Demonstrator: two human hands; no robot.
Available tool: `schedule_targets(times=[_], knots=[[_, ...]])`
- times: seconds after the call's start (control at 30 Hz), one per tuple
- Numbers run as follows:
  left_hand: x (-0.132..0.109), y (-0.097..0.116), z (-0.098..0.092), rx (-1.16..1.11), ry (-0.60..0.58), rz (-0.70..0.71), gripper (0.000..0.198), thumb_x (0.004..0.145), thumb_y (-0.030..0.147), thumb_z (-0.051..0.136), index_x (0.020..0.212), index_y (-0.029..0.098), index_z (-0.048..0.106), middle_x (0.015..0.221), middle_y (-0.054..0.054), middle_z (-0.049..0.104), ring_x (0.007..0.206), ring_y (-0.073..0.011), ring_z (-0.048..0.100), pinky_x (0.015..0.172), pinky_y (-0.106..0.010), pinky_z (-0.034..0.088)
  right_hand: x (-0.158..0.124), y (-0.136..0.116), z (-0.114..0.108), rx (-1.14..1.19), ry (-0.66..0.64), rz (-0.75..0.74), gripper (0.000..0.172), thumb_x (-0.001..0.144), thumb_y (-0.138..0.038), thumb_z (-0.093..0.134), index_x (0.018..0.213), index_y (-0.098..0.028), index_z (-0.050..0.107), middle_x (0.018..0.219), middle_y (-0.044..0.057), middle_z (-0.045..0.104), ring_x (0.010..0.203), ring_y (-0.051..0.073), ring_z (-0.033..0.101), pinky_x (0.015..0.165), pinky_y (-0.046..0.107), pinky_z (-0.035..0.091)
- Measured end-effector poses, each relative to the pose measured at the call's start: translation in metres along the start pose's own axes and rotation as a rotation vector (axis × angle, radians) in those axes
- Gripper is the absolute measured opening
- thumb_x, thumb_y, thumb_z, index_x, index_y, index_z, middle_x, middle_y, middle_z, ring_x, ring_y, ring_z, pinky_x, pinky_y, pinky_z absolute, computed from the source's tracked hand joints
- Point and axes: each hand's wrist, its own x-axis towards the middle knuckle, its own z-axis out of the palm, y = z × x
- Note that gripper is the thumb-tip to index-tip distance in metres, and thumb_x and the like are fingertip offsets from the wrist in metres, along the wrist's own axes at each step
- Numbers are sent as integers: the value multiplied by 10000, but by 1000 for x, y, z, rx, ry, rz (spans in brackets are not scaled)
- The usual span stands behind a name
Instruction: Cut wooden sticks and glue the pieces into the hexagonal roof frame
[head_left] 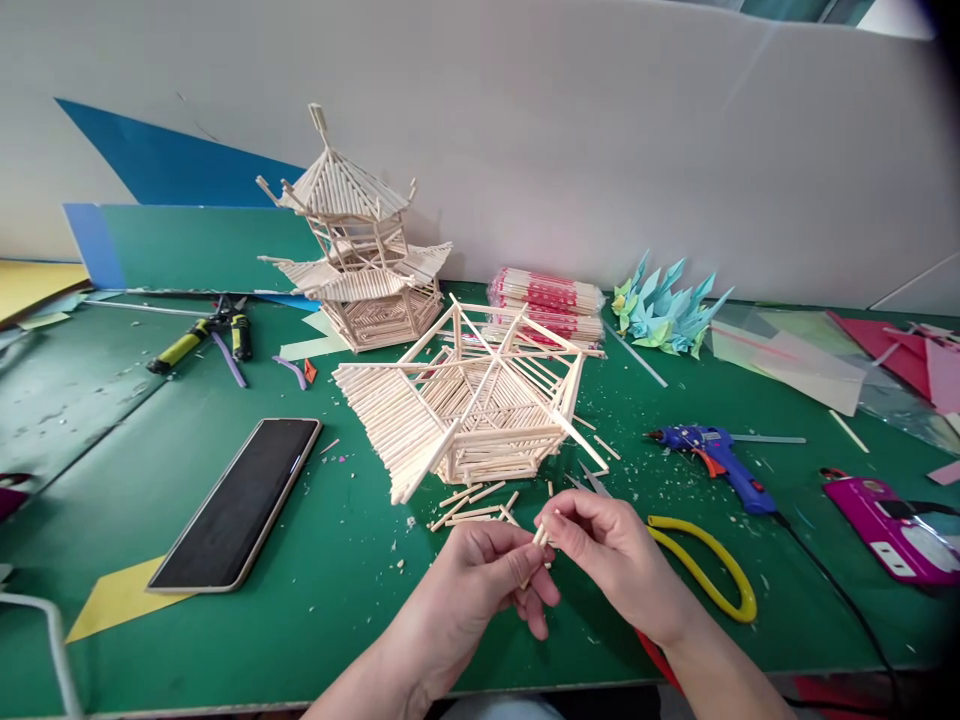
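My left hand [491, 570] and my right hand [600, 545] meet near the table's front edge, both closed on short wooden sticks [541, 535]. How many sticks they pinch is hard to make out. Just beyond my fingers lie several loose cut stick pieces [469, 505]. Behind these stands a six-sided stick frame [487, 400]; its left side carries a sloping panel of sticks laid side by side, while other sides show open bars. Scissors with yellow and red handles [720, 590] lie partly under my right hand, blades pointing away.
A stick pagoda [360, 250] stands at the back left, beside packs of sticks [547, 295] and folded paper [667, 310]. At right lie a blue glue gun [712, 460] with its cord and a magenta device [892, 525]. A phone [240, 500] and pliers [217, 330] lie at left.
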Motion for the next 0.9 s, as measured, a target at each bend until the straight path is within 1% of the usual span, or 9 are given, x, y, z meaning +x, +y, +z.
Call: schedule_targets(times=[0.1, 0.2, 0.37, 0.57, 0.67, 0.73, 0.8, 0.83, 0.9], knots=[[0, 0, 1, -51, -20, -15, 207, 777, 255, 568, 672, 88, 632, 596, -48, 653, 425, -87, 561, 487, -211, 372, 3, 3, 4, 13, 18, 24, 185, 802, -327, 556, 718, -164, 577, 596, -36, 548, 564, 96, 513, 531, 199, 417], [0, 2, 3, -70, -9, -24, 204, 764, 250, 580, 646, 90, 625, 580, -47, 654, 422, -93, 568, 489, -215, 373, 5, 5, 3, -14, 25, 25, 194, 797, -317, 559, 682, -162, 562, 577, -40, 535, 543, 89, 489, 512, 197, 405], [1, 4, 4, -71, -20, -30, 224, 769, 298, 577, 682, 97, 623, 617, -63, 674, 435, -98, 576, 493, -217, 369, 6, 3, 1, -69, 31, 11, 206, 790, -310, 560, 640, -170, 547, 551, -44, 529, 520, 90, 475, 485, 202, 386], [2, 1, 2, -3, 19, -3, 245, 781, 325, 572, 722, 96, 632, 620, -48, 654, 435, -93, 565, 492, -219, 375, 5, -1, 1, -119, 50, -7, 196, 799, -308, 546, 659, -171, 551, 559, -45, 516, 525, 92, 467, 490, 200, 381], [2, 0, 3, 15, 41, 9, 236, 771, 316, 590, 740, 91, 654, 634, -49, 654, 490, -103, 578, 540, -232, 399, 4, -1, 2, -117, 58, -10, 200, 802, -300, 544, 649, -172, 539, 557, -48, 508, 531, 93, 470, 495, 194, 381], [2, -1, 4, 24, 76, 25, 230, 755, 311, 613, 715, 91, 664, 641, -50, 655, 540, -106, 583, 568, -225, 400, 4, -1, 6, -94, 57, -7, 198, 806, -299, 538, 650, -178, 525, 541, -51, 510, 516, 92, 481, 483, 189, 384], [3, -4, 4, 14, 109, 62, 235, 734, 318, 641, 679, 92, 667, 614, -41, 646, 553, -97, 567, 562, -207, 390, 4, -3, 10, -73, 43, -5, 219, 816, -317, 520, 643, -183, 511, 512, -49, 519, 485, 96, 500, 465, 188, 395], [4, -6, 3, -9, 109, 77, 244, 723, 330, 655, 670, 92, 667, 587, -34, 638, 537, -91, 556, 544, -199, 383, 3, -3, 11, -81, 51, -12, 219, 818, -332, 513, 657, -183, 520, 518, -42, 531, 485, 102, 514, 467, 191, 409], [7, -12, 1, -62, 103, 87, 267, 694, 358, 682, 670, 92, 668, 545, -26, 629, 499, -84, 546, 520, -193, 382, -1, -1, 8, -145, 112, -32, 204, 817, -365, 504, 769, -178, 570, 600, -11, 575, 543, 124, 555, 510, 206, 452]])
